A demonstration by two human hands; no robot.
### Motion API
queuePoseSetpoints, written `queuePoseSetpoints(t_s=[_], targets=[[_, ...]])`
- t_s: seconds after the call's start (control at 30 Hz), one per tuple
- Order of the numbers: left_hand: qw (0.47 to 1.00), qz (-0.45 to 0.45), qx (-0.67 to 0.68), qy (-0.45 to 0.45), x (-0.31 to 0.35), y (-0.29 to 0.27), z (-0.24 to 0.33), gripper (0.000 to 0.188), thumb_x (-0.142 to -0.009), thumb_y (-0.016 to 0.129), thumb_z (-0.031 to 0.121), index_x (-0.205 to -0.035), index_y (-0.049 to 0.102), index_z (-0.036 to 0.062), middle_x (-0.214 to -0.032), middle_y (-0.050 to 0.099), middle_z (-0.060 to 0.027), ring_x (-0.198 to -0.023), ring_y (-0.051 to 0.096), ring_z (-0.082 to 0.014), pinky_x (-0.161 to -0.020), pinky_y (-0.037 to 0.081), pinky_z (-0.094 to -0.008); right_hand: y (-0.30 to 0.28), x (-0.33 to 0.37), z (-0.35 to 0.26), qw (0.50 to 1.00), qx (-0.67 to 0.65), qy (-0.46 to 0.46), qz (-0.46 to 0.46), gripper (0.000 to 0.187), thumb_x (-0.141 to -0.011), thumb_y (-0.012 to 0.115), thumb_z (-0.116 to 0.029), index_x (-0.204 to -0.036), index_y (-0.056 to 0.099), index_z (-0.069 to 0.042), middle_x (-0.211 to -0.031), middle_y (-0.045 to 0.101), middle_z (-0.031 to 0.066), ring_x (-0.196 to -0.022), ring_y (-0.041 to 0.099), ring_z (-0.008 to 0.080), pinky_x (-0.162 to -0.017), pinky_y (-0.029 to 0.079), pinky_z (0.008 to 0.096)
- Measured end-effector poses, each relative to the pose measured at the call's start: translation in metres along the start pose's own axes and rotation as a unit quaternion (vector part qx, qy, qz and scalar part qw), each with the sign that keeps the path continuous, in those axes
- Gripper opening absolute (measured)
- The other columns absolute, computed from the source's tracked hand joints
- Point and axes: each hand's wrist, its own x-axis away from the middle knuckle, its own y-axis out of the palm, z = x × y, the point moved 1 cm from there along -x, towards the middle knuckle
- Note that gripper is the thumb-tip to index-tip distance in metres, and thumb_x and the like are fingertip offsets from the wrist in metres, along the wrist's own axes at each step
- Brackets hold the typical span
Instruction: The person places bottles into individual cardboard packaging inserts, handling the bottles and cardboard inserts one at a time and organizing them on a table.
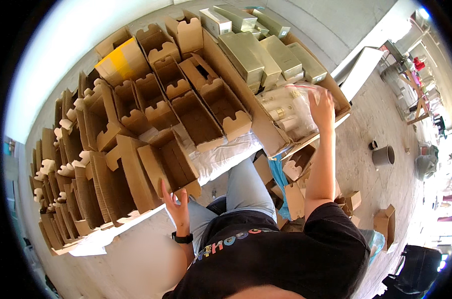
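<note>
My left hand, a dark band on its wrist, is at the near end of an open brown cardboard box. Its fingers are spread, with the fingertips against the box's front edge. My right hand reaches to the right, into a large carton. Its bent fingers are on a clear plastic bag with a red strip along its top. Pale bottle-like pieces with gold-coloured parts show through the bag; their exact kind is unclear. Gold-coloured boxes lie behind the bag in the same carton.
Several open cardboard boxes with notched flaps stand in rows on a white-covered table. Yellow tape crosses one box. Loose cardboard and a blue plastic sheet lie below the carton. A grey bucket stands on the floor.
</note>
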Motion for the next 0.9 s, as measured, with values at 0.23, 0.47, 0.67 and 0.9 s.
queuePoseSetpoints(t_s=[0.23, 0.47, 0.67, 0.9], targets=[[0.999, -0.008, 0.035, -0.008, -0.002, -0.002, -0.021, 0.071, -0.089, 0.067, 0.017, -0.150, 0.030, 0.0098, -0.154, 0.032, -0.0117, -0.140, 0.033, -0.0269, -0.109, 0.035, -0.0453, 0.019, 0.017, 0.010, 0.964, 0.165, 0.002, -0.211, 0.063, -0.087, 0.060, -0.036, -0.136, 0.044, 0.001, -0.136, 0.049, 0.0249, -0.127, 0.046, 0.0393, -0.103, 0.040, 0.0461], [1.000, 0.004, 0.011, -0.006, 0.001, 0.000, 0.002, 0.074, -0.087, 0.068, 0.014, -0.150, 0.030, 0.0084, -0.152, 0.036, -0.0146, -0.137, 0.038, -0.0288, -0.108, 0.037, -0.0435, -0.002, 0.029, -0.006, 0.997, 0.074, 0.001, -0.035, 0.070, -0.093, 0.052, -0.040, -0.144, 0.034, 0.005, -0.140, 0.044, 0.0288, -0.129, 0.046, 0.0394, -0.107, 0.037, 0.0460], [0.999, 0.013, -0.034, 0.028, 0.002, 0.000, -0.006, 0.075, -0.086, 0.068, 0.012, -0.150, 0.029, 0.0082, -0.149, 0.039, -0.0170, -0.135, 0.042, -0.0309, -0.108, 0.038, -0.0403, 0.021, 0.097, -0.092, 0.759, -0.606, 0.124, -0.204, 0.054, -0.097, 0.052, -0.040, -0.128, 0.048, 0.004, -0.108, 0.063, 0.0169, -0.093, 0.064, 0.0233, -0.078, 0.056, 0.0357], [0.993, 0.016, -0.081, 0.087, -0.003, -0.001, -0.003, 0.078, -0.084, 0.069, 0.011, -0.150, 0.029, 0.0090, -0.147, 0.041, -0.0197, -0.132, 0.043, -0.0348, -0.105, 0.040, -0.0395, 0.074, 0.222, -0.239, 0.337, -0.645, 0.306, -0.614, 0.045, -0.097, 0.053, -0.027, -0.128, 0.048, 0.005, -0.109, 0.064, 0.0192, -0.090, 0.066, 0.0254, -0.077, 0.056, 0.0365]])
